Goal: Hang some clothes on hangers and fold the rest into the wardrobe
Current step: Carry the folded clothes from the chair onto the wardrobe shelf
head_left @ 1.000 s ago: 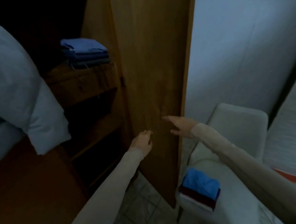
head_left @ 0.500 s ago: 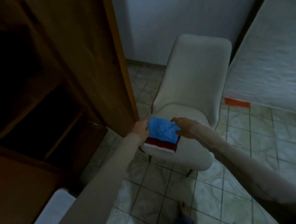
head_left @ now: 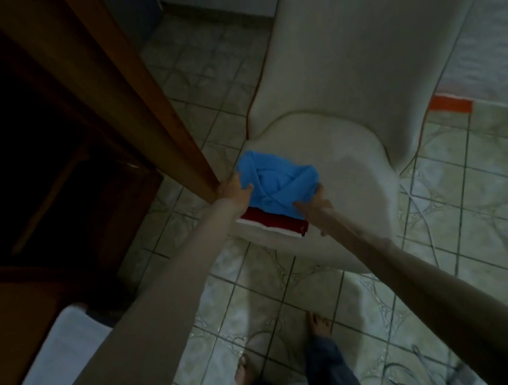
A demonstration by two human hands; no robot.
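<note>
Change: both hands left the wardrobe door (head_left: 137,89) | left hand (head_left: 235,190), right hand (head_left: 313,201) grip: pinching folded blue garment (head_left: 276,187) on chair (head_left: 349,161) | next: shelve it

The folded blue garment (head_left: 279,189) and the dark red one (head_left: 274,222) under it look like soft matt cloth, the chair (head_left: 344,80) wears smooth, pale matt upholstery, the wardrobe door (head_left: 138,110) is brown wood with a slight sheen, and the floor tiles (head_left: 458,208) are glossy and patterned.

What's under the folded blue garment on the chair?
Under the blue garment lies a dark red folded piece, then a white edge. Anything between them is covered.
</note>
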